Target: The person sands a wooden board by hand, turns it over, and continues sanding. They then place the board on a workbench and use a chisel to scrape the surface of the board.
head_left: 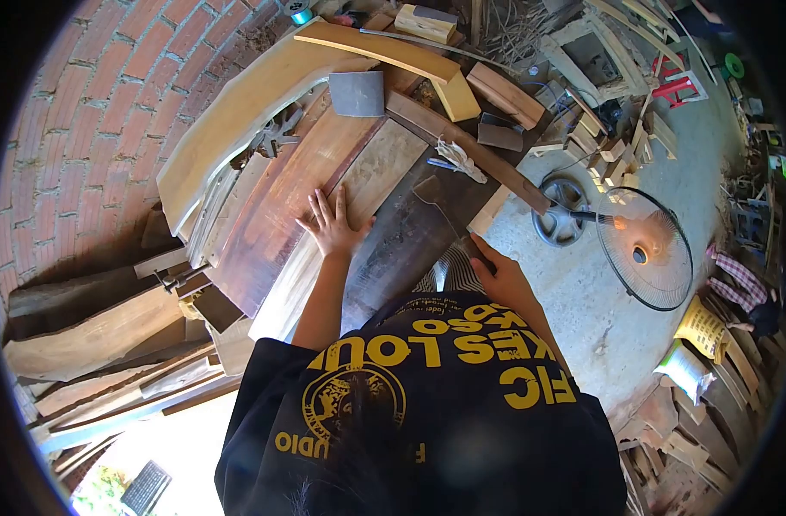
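My left hand lies flat on the boards with its fingers spread, across a reddish-brown board and a paler board. Nothing is held in it. At the near right edge of the dark board is my right hand, its fingers partly bent and close to a dark edge; whether they grip something cannot be made out. A grey sanding sheet rests on the far part of the boards. A crumpled pale cloth and a blue pen lie to the right.
A standing fan is on the concrete floor at right, near a round grey base. Wood blocks and a long curved plank surround the work surface. A brick wall rises at left. Another person is at far right.
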Tool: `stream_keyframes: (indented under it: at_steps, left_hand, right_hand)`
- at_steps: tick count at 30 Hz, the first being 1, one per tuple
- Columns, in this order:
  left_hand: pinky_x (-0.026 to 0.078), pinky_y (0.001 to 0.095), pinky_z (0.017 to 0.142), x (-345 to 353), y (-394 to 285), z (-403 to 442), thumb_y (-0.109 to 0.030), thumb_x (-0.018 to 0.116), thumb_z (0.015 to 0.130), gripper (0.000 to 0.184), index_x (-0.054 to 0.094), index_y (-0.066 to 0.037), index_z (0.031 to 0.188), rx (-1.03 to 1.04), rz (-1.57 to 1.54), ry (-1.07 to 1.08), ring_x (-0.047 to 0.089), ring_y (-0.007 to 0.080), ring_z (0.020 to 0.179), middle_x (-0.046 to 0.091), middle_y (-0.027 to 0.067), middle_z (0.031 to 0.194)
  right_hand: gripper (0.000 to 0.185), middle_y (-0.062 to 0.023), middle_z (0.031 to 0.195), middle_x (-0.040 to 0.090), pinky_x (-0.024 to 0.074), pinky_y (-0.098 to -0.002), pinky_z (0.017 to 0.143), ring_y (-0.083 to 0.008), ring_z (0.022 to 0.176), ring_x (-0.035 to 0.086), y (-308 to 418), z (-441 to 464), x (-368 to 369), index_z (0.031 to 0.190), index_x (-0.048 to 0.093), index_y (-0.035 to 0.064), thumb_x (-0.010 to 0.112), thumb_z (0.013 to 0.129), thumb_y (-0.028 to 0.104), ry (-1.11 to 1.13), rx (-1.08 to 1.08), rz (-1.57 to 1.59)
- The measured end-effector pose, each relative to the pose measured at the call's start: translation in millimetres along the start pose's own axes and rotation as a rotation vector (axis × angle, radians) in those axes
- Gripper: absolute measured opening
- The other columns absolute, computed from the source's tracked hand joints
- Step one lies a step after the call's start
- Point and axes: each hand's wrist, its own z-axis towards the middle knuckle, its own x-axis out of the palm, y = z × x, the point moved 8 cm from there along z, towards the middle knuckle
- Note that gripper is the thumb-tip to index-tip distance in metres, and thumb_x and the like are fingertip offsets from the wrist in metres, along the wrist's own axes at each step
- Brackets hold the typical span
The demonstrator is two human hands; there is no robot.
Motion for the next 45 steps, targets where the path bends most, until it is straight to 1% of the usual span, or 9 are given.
stream_keyframes:
  at_steps: [6,8,9,11,16,25,29,34,45]
  left_hand:
    - [-0.008,0.0673,0.103,8.9,13.0,4.3,-0.076,0.042,0.075,0.102,0.010,-0.012,0.148,0.017,-0.087,-0.068,-0.006,0.0270,0.143,-0.001,0.0151,0.154]
    - [-0.007,0.0666,0.104,4.7,39.7,0.9,-0.067,0.037,0.083,0.093,0.009,-0.005,0.147,-0.235,-0.129,-0.049,-0.005,0.0251,0.143,0.001,0.0136,0.155]
    - [-0.007,0.0666,0.104,11.2,46.5,-0.6,-0.067,0.037,0.083,0.093,0.009,-0.005,0.147,-0.243,-0.131,-0.045,-0.005,0.0251,0.143,0.001,0.0136,0.155]
    - [-0.006,0.0665,0.104,19.6,75.8,-9.7,-0.060,0.032,0.089,0.082,0.011,-0.005,0.147,-0.458,-0.164,-0.190,-0.003,0.0260,0.143,0.004,0.0130,0.155]
    - [-0.001,0.0671,0.104,13.9,74.1,-9.6,-0.049,0.036,0.090,0.073,0.017,-0.005,0.146,-0.445,-0.172,-0.241,0.003,0.0278,0.143,0.009,0.0147,0.154]
    - [0.002,0.0678,0.104,16.0,74.6,-8.9,-0.048,0.038,0.089,0.073,0.018,-0.006,0.146,-0.448,-0.144,-0.271,0.005,0.0287,0.143,0.010,0.0149,0.154]
    - [0.003,0.0677,0.104,18.2,75.4,-9.0,-0.048,0.039,0.089,0.073,0.020,-0.006,0.146,-0.438,-0.132,-0.306,0.006,0.0289,0.143,0.013,0.0151,0.153]
    - [0.002,0.0671,0.104,16.2,75.6,-10.5,-0.049,0.039,0.089,0.071,0.022,-0.008,0.145,-0.440,-0.174,-0.327,0.006,0.0266,0.143,0.014,0.0144,0.153]
    - [0.003,0.0667,0.105,18.9,76.3,-12.2,-0.050,0.037,0.089,0.072,0.022,-0.008,0.145,-0.448,-0.138,-0.297,0.007,0.0274,0.143,0.015,0.0142,0.153]
  right_hand:
    - [0.046,-0.0247,0.098,0.063,0.0491,-0.0432,0.078,-0.0419,0.089,0.061,14.5,31.4,14.0,0.135,0.045,0.0221,0.053,0.090,0.031,0.046,-0.086,-0.054]
    - [0.046,-0.0253,0.097,0.063,0.0491,-0.0439,0.077,-0.0423,0.088,0.061,14.3,43.0,23.5,0.135,0.045,0.0221,0.052,0.091,0.031,0.060,-0.115,-0.049]
    - [0.046,-0.0251,0.094,0.064,0.0492,-0.0448,0.075,-0.0427,0.086,0.061,16.8,47.9,26.8,0.135,0.044,0.0222,0.052,0.091,0.031,0.045,-0.170,-0.055]
    - [0.046,-0.0250,0.091,0.064,0.0494,-0.0456,0.073,-0.0431,0.083,0.061,20.8,53.2,30.4,0.135,0.044,0.0223,0.052,0.091,0.031,0.039,-0.229,-0.064]
    - [0.047,-0.0227,0.082,0.065,0.0500,-0.0470,0.065,-0.0426,0.073,0.062,25.8,62.1,34.3,0.137,0.042,0.0243,0.051,0.091,0.032,0.074,-0.162,-0.253]
    - [0.047,-0.0208,0.085,0.066,0.0506,-0.0482,0.066,-0.0419,0.074,0.062,31.0,69.6,39.4,0.136,0.042,0.0281,0.052,0.090,0.034,0.004,-0.189,-0.256]
    - [0.046,-0.0195,0.088,0.066,0.0505,-0.0487,0.066,-0.0411,0.075,0.062,31.1,67.8,44.9,0.136,0.042,0.0283,0.050,0.091,0.034,0.054,-0.055,-0.325]
    - [0.046,-0.0199,0.070,0.063,0.0500,-0.0467,0.060,-0.0395,0.065,0.063,21.5,52.7,58.3,0.138,0.040,0.0274,0.048,0.093,0.034,0.017,-0.079,-0.303]
    - [0.045,-0.0189,0.077,0.065,0.0509,-0.0461,0.063,-0.0386,0.071,0.064,32.3,55.6,61.9,0.137,0.041,0.0256,0.048,0.093,0.033,0.017,-0.063,-0.290]
